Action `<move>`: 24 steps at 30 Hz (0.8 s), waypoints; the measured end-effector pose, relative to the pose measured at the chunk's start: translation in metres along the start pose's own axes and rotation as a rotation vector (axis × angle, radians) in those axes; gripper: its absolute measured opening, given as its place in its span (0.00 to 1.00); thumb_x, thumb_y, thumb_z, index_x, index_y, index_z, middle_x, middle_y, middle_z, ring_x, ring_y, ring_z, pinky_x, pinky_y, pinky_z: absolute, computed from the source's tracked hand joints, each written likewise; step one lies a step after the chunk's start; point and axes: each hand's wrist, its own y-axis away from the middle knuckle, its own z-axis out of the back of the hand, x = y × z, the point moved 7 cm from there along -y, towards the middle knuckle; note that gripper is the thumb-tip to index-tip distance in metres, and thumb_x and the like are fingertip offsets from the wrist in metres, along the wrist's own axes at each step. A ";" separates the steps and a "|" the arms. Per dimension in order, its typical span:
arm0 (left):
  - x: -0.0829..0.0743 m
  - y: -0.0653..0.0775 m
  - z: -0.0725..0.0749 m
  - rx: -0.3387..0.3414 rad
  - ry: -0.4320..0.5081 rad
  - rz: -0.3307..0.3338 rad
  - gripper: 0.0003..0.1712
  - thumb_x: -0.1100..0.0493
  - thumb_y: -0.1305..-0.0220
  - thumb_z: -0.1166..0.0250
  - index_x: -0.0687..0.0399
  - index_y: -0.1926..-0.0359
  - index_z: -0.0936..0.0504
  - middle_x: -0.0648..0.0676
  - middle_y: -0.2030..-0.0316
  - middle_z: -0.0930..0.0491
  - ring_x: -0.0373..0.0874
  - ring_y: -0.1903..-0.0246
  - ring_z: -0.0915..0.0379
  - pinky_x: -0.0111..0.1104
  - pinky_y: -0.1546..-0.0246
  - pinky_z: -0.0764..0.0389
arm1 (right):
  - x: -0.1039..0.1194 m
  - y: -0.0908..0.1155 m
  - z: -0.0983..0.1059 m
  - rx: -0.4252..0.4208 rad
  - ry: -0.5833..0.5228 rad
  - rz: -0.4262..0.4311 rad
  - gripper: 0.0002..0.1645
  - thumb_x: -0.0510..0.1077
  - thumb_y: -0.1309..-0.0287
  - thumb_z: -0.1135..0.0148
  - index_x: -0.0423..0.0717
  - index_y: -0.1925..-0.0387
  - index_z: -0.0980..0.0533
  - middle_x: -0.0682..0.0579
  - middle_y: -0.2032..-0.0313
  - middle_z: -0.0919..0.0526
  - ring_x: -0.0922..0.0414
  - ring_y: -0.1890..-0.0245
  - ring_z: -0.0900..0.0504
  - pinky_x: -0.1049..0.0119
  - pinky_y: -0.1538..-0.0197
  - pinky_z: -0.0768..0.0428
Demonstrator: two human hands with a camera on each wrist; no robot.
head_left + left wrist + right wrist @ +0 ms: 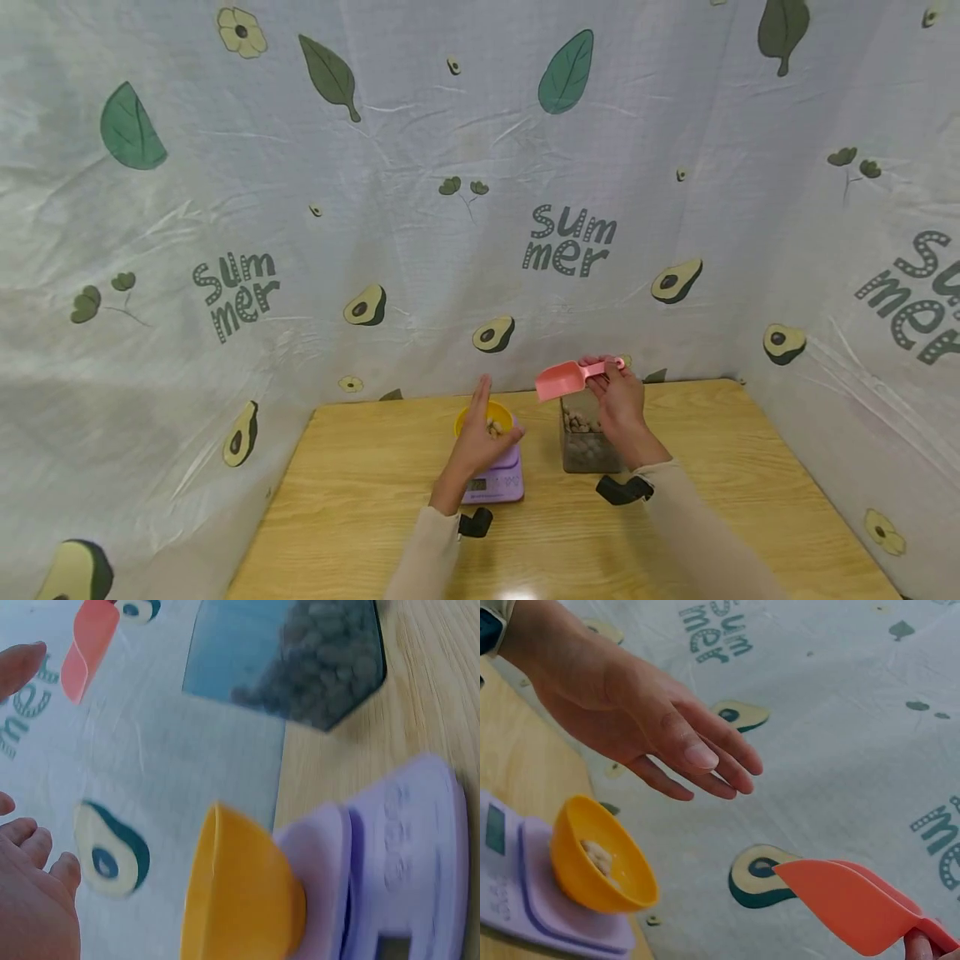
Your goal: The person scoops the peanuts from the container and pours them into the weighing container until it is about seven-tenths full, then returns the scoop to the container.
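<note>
My right hand [621,408] pinches the handle of a pink scoop [561,382], held up over the left side of a clear box [588,457] of small tan nut-like pieces. No pieces show in the scoop's bowl. My left hand [477,437] hovers above a yellow bowl [570,862], its fingers extended and thumb spread, holding nothing. Some of the same pieces [598,857] lie inside that bowl. Beneath it is a lilac kitchen scale [420,847]; its display shows at the front, too small to read in the head view.
The wooden table [360,475] carries the scale on the left and the box on the right, with a gap between them. A pale printed sheet [420,250] hangs behind the table and along its sides. Each wrist wears a black device [626,490].
</note>
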 end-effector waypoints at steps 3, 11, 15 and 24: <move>-0.013 -0.007 -0.015 0.047 0.029 -0.032 0.59 0.42 0.42 0.31 0.35 0.21 0.62 0.49 0.21 0.61 0.56 0.23 0.59 0.58 0.28 0.46 | 0.011 -0.001 0.011 -0.021 -0.012 0.019 0.21 0.47 0.25 0.58 0.34 0.45 0.33 0.55 0.63 0.13 0.60 0.57 0.14 0.73 0.54 0.17; -0.028 -0.023 -0.059 0.173 0.025 -0.034 0.62 0.27 0.46 0.36 0.32 0.22 0.64 0.53 0.21 0.62 0.56 0.23 0.57 0.59 0.29 0.42 | 0.026 -0.009 0.044 -0.128 0.058 0.112 0.13 0.45 0.26 0.54 0.40 0.53 0.28 0.56 0.66 0.12 0.62 0.60 0.12 0.73 0.56 0.16; -0.028 -0.029 -0.075 0.205 0.014 -0.030 0.64 0.22 0.49 0.39 0.35 0.21 0.64 0.52 0.21 0.62 0.57 0.23 0.56 0.58 0.29 0.42 | 0.031 -0.012 0.055 -0.174 0.141 0.185 0.12 0.44 0.26 0.52 0.40 0.54 0.27 0.58 0.67 0.13 0.64 0.63 0.12 0.73 0.57 0.15; -0.012 -0.038 -0.105 0.289 0.104 0.055 0.67 0.38 0.47 0.27 0.39 0.21 0.65 0.55 0.21 0.60 0.60 0.24 0.53 0.57 0.30 0.39 | 0.021 -0.011 0.064 -0.164 0.389 0.193 0.18 0.44 0.25 0.54 0.32 0.48 0.29 0.48 0.58 0.16 0.67 0.61 0.14 0.72 0.53 0.17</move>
